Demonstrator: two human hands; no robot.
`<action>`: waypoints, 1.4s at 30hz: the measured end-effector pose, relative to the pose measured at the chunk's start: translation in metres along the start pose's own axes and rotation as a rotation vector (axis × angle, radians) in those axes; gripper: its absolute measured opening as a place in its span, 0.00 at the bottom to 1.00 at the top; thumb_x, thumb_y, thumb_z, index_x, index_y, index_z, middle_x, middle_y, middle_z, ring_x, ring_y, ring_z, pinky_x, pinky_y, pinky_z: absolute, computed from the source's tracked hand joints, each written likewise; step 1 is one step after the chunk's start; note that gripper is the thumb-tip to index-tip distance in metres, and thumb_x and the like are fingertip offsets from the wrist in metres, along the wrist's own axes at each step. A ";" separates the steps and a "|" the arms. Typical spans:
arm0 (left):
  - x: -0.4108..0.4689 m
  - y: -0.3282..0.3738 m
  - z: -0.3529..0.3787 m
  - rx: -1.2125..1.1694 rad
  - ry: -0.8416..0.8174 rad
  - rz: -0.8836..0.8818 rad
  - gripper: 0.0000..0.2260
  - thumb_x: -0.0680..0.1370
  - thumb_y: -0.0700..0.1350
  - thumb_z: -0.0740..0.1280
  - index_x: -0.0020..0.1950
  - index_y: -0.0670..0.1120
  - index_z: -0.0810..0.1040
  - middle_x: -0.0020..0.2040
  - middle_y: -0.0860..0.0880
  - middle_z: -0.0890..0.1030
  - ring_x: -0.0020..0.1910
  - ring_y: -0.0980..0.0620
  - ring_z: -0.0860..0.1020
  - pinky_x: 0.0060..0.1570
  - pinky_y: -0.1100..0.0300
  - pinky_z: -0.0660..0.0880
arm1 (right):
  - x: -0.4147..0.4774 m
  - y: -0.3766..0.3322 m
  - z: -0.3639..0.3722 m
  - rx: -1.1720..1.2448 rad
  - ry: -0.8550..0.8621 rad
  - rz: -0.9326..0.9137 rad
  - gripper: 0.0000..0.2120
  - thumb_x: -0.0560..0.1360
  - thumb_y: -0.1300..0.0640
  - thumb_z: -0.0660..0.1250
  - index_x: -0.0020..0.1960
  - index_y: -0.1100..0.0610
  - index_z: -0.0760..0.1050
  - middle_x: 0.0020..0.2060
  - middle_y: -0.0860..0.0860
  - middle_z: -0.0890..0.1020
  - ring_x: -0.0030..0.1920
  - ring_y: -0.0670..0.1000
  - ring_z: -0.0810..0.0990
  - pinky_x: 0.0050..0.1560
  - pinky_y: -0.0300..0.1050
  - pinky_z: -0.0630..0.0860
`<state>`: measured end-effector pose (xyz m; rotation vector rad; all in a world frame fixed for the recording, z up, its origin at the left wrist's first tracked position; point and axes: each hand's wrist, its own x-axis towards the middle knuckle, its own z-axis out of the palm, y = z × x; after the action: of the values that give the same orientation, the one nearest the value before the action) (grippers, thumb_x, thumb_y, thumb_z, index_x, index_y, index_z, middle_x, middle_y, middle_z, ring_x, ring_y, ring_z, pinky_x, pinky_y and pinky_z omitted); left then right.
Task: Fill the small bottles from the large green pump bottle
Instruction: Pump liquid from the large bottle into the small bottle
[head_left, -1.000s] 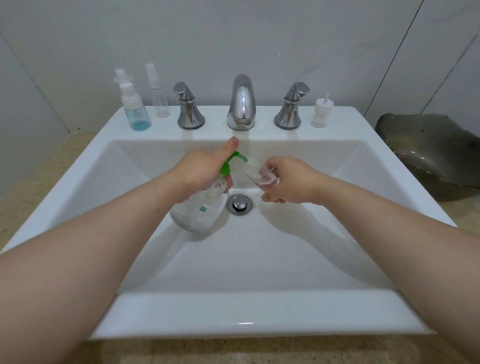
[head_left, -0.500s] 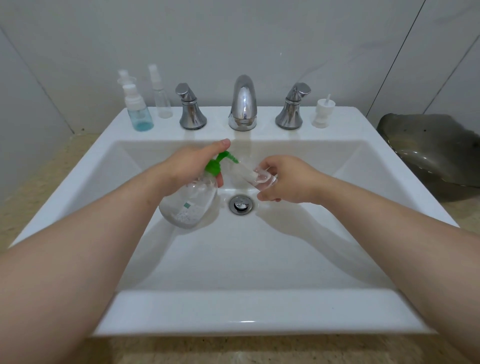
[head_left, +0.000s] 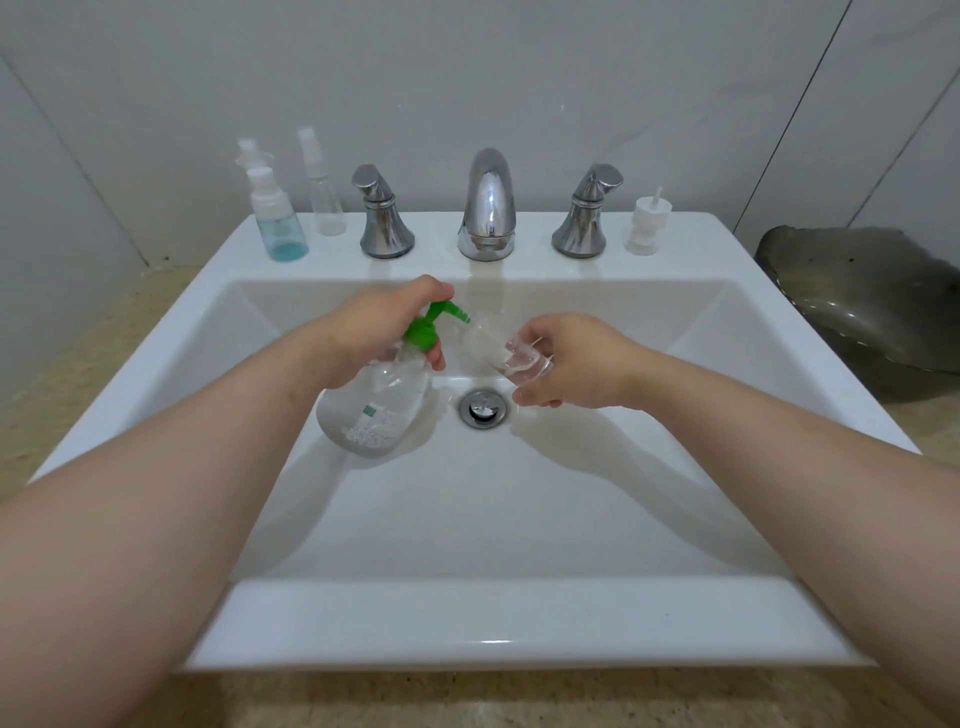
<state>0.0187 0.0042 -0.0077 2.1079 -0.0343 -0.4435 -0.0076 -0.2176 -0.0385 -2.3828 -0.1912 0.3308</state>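
Left hand (head_left: 374, 327) curled round pump bottle (head_left: 376, 410) neck, left of drain (head_left: 482, 409), finger atop pump. Right hand (head_left: 582, 364) grips small bottle (head_left: 511, 358) above drain, tilted, mouth just beside nozzle (head_left: 457, 313).

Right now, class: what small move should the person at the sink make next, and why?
Probably the left hand, gripping the pump bottle, should press its green head down. The nozzle points at the mouth of the small bottle, held tilted by the right hand over the sink, so a stroke should land inside.
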 end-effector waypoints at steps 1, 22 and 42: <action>0.000 0.000 0.001 -0.005 0.005 -0.002 0.20 0.82 0.58 0.58 0.41 0.45 0.78 0.37 0.44 0.85 0.36 0.50 0.71 0.45 0.56 0.68 | 0.000 0.000 0.000 -0.007 -0.002 0.001 0.15 0.71 0.61 0.78 0.53 0.52 0.77 0.49 0.50 0.86 0.27 0.42 0.80 0.30 0.34 0.75; 0.005 -0.003 0.000 0.013 0.033 0.014 0.20 0.81 0.55 0.57 0.39 0.43 0.78 0.36 0.46 0.85 0.35 0.49 0.70 0.43 0.55 0.68 | -0.002 -0.001 0.001 -0.008 -0.030 0.003 0.15 0.71 0.62 0.78 0.53 0.53 0.78 0.45 0.51 0.87 0.27 0.41 0.80 0.30 0.33 0.74; 0.010 -0.007 0.000 -0.040 0.015 0.025 0.24 0.80 0.64 0.59 0.43 0.44 0.79 0.37 0.43 0.85 0.31 0.50 0.73 0.46 0.53 0.69 | -0.001 0.000 0.000 0.014 -0.022 0.012 0.16 0.71 0.61 0.79 0.55 0.54 0.77 0.44 0.50 0.86 0.27 0.43 0.80 0.31 0.34 0.75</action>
<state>0.0271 0.0062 -0.0165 2.0696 -0.0429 -0.4104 -0.0087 -0.2176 -0.0386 -2.3681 -0.1840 0.3627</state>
